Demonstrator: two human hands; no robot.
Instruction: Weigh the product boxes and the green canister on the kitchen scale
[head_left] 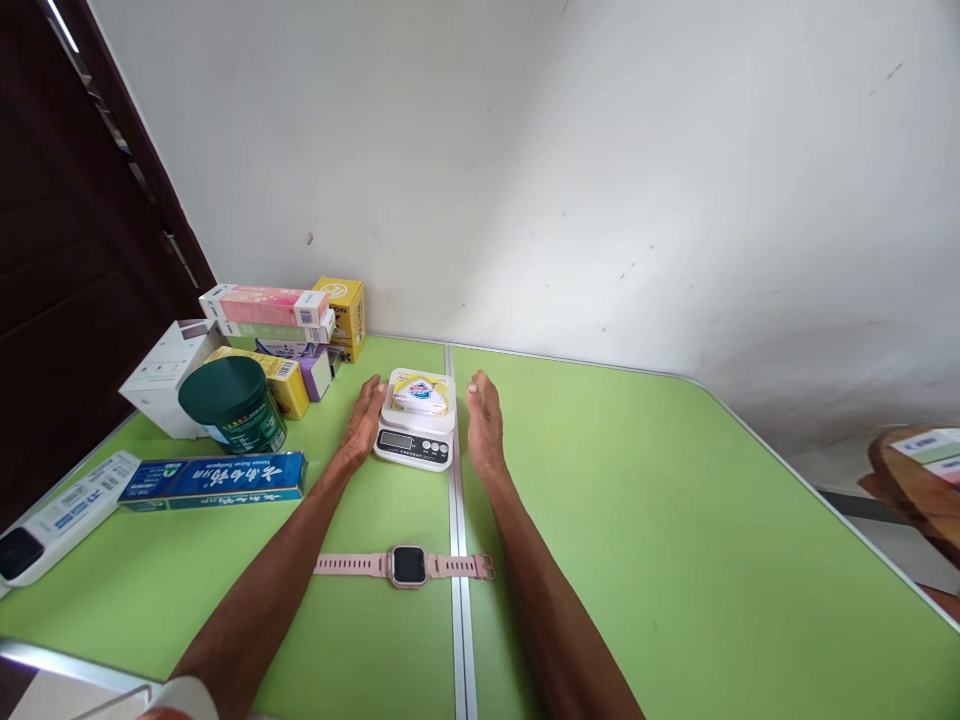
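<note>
A small white kitchen scale [414, 462] with a dark display and round buttons rests on the green table. On its tray lies a wrapped bar of soap [421, 394] in yellow and white packaging. My left hand [364, 420] is upright along the scale's left side, fingers extended, its thumb at the tray's edge; I cannot tell if it touches. To the right, across a small gap, my right hand [486, 422] stands on edge with straight fingers, holding nothing. A pink-strapped smartwatch [409, 566] lies flat between my forearms, face up.
Left on the table [637, 520] are a blue toothpaste box [214, 478], a dark green tub [236, 415], a white box [169, 375], stacked pink cartons [262, 304], yellow boxes [349, 315] and a long white device [67, 515]. A metal seam crosses the tabletop; a wall stands behind.
</note>
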